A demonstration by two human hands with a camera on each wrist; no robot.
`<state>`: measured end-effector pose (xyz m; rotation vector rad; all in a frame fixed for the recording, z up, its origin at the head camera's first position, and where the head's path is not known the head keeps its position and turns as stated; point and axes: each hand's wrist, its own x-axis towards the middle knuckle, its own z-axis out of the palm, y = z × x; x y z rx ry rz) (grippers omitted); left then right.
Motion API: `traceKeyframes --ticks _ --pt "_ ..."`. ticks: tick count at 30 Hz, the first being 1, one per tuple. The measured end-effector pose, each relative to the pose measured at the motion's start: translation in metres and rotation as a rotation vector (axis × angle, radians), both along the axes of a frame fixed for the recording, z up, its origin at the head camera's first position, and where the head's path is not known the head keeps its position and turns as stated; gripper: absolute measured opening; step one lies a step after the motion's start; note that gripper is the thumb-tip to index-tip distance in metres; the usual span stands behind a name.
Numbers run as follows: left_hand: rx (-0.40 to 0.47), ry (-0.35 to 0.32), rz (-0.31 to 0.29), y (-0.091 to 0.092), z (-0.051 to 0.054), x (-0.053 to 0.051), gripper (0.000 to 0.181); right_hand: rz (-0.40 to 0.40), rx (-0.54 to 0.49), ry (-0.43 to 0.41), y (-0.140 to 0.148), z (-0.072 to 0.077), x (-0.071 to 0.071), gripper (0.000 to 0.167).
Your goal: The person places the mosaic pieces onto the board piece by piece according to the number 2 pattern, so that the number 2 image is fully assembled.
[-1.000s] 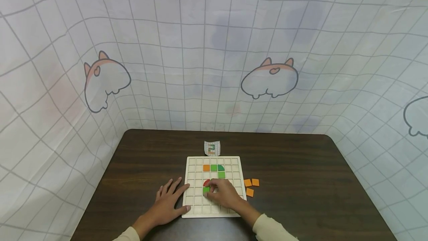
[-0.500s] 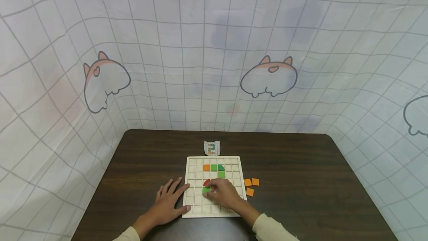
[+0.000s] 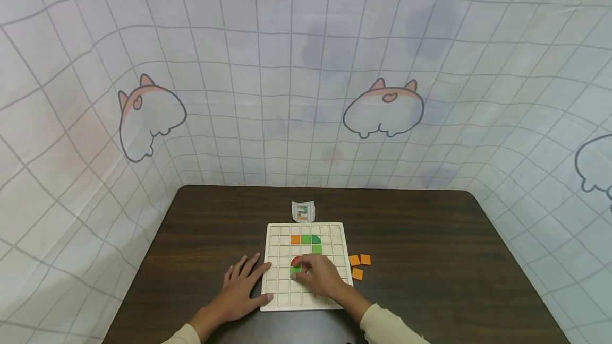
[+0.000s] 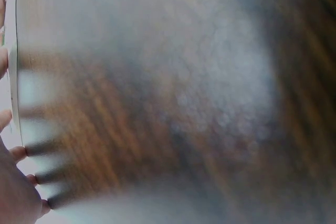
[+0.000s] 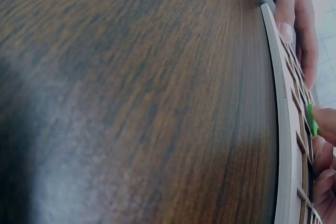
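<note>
My left hand (image 3: 236,293) lies spread out, with its thumb and index fingertip at the left edge of a cream grid board (image 3: 282,301). Over the board's middle, my right hand (image 3: 317,276) pinches a green square tile (image 3: 294,269) between thumb and fingers. In the right wrist view the green tile (image 5: 312,119) stands tilted at the grid, by the thumb. Just beyond it, a red rounded tile (image 3: 295,260) is partly hidden by the fingers. Farther up the board sit an orange square tile (image 3: 295,239), green square tiles (image 3: 306,239) and a dark green quarter-round tile (image 3: 316,239).
Several loose orange tiles (image 3: 357,274) lie right of the board. Behind the board is a small printed pattern card (image 3: 303,212), slightly curled. The dark wooden table (image 3: 430,259) is enclosed by white grid-patterned curtains (image 3: 296,142).
My right fingers shift slightly at the green square tile, which now shows a little less of its face. The left hand and the other tiles stay put.
</note>
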<state>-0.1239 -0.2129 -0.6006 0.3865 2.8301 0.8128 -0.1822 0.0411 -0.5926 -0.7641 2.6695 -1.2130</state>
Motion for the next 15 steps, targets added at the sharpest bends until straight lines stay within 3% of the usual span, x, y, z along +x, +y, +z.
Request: traceKeyframes --ticks 15 --pt "-0.009 0.006 0.003 0.0006 -0.0002 0.0 0.074 -0.002 0.018 -0.01 0.0 -0.0017 -0.0027 0.016"
